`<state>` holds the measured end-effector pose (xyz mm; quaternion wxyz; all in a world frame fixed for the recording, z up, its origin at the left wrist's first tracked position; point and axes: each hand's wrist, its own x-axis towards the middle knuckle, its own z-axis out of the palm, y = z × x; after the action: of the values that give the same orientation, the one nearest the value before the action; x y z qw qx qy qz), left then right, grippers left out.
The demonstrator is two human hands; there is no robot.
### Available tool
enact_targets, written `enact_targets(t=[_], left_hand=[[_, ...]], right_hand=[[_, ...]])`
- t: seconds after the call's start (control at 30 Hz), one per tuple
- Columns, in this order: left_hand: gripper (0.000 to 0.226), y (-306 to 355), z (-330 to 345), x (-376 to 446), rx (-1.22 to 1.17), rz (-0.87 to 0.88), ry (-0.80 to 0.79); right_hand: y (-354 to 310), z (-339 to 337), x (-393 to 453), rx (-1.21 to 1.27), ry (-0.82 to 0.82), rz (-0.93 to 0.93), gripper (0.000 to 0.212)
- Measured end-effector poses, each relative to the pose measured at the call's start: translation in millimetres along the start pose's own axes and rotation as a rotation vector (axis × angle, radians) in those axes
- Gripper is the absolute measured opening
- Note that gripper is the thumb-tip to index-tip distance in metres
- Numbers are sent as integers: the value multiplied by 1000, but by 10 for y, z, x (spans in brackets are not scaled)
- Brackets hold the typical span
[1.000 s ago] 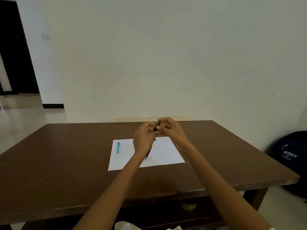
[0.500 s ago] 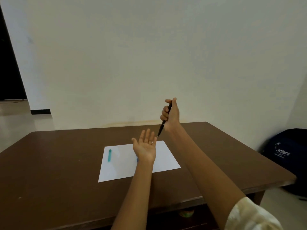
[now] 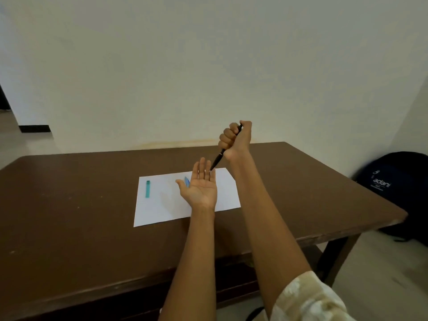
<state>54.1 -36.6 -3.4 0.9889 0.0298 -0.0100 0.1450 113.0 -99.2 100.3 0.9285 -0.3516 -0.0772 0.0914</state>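
My right hand [image 3: 235,140] grips a black pen [image 3: 217,160] in a fist, thumb on its top end, tip pointing down and left. The tip hangs just over the fingertips of my left hand [image 3: 201,186], which is held palm up with straight fingers above a white sheet of paper [image 3: 162,200]. A small teal piece [image 3: 147,188] lies on the sheet's left part. A blue object [image 3: 186,181] shows on the paper just behind my left thumb, partly hidden.
The sheet lies on a dark brown table [image 3: 69,205] that stands against a pale wall. A dark backpack [image 3: 393,186] sits on the floor to the right. A doorway opening is at the far left.
One second ago both hands held the pen together low over the paper. My right hand has since lifted the pen in a fist, and my left hand let go and opened palm up.
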Motion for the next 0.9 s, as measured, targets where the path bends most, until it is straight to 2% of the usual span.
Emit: enact_targets(t=[0.47, 0.9], left_hand=[[81, 81, 83, 134, 0, -19, -148], [79, 65, 57, 130, -11, -23, -98]], right_hand=[[-29, -5, 48, -84, -55, -91, 39], [24, 105, -25, -167, -54, -109, 40]])
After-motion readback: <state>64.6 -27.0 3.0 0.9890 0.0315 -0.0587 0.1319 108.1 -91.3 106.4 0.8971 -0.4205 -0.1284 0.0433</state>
